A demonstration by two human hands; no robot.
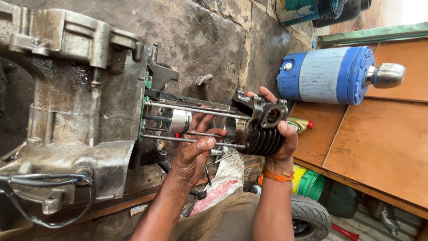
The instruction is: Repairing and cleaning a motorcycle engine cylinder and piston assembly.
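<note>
1. Cylinder block (pixel 263 129), black and finned, sits on the long studs (pixel 191 109), clutched by the right hand (pixel 278 134).
2. Left hand (pixel 194 151), fingers pinching a lower stud beside the piston (pixel 179 121).
3. Beyond, the grimy crankcase (pixel 76 102); a blue canister (pixel 330 75) lies farther back.

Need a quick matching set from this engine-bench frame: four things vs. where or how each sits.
1. piston
2. finned cylinder
3. blue drum
4. left hand

A. lying on its side on the brown surface
B. gripped by the right hand, on the ends of the studs
C. fingers around the long studs
D. between the studs, near the crankcase

Pairs: 1-D, 2-B, 3-A, 4-C
</note>
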